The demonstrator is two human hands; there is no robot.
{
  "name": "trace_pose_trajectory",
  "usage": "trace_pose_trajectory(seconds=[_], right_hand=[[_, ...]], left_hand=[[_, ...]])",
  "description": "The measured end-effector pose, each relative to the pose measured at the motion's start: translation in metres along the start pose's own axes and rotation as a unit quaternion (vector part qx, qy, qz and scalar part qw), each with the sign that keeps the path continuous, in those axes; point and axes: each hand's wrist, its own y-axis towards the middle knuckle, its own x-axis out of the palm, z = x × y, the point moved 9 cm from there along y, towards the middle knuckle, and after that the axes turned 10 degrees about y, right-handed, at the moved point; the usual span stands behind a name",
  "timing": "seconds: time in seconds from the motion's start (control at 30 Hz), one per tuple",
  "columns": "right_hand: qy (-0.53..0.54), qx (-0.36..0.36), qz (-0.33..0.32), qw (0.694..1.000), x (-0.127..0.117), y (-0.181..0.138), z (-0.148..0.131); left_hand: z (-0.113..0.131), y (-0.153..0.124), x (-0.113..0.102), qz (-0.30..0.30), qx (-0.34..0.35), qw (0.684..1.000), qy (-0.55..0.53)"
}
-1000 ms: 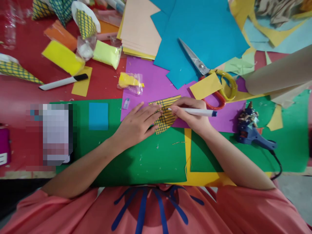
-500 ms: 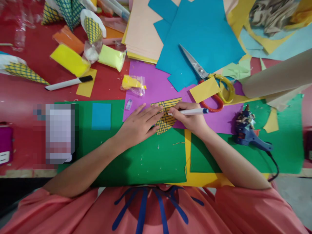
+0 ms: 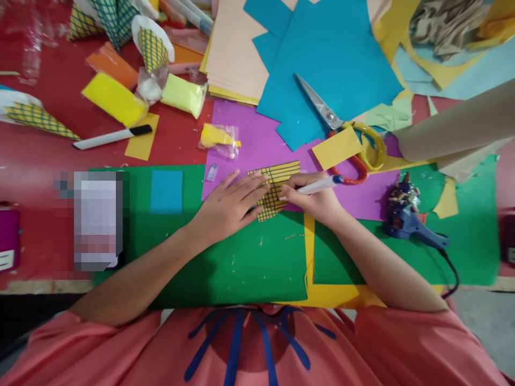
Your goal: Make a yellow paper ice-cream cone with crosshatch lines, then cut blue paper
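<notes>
A small yellow paper piece point(image 3: 286, 170) with dark crossing lines lies partly on purple paper point(image 3: 257, 128) and partly on a green sheet point(image 3: 241, 268). My left hand point(image 3: 229, 206) rests flat on its left side, fingers stretched out. In my right hand point(image 3: 317, 201) is a white marker point(image 3: 316, 186) with a blue end, pinched between thumb and fingers. The marker's tip is at the paper's lined surface, right of my left fingertips. Lines cross in a grid on the paper's left; toward the right edge they run mostly one way.
Open scissors point(image 3: 332, 118) lie beyond my right hand, a yellow paper strip point(image 3: 337, 148) over their handles. A blue glue gun point(image 3: 410, 225) with a cord sits at the right, near a large pale roll point(image 3: 458, 123). A capped marker point(image 3: 112, 137) and clay packets point(image 3: 116, 99) lie upper left.
My right hand has shifted slightly down along the paper, and the marker has tilted, its blue end higher. My left hand stays in place.
</notes>
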Motion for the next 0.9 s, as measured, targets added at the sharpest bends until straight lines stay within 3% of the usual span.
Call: trace_pose_trajectory(seconds=[0.13,0.9], right_hand=[[0.042,0.004,0.067,0.997,-0.012,-0.004,-0.002],[-0.015,-0.012,-0.029,0.999,0.007,-0.001,-0.003]], left_hand=[[-0.003,0.000,0.000,-0.002,-0.013,1.000,0.008],[-0.004,-0.001,-0.001,0.002,-0.014,1.000,0.011]])
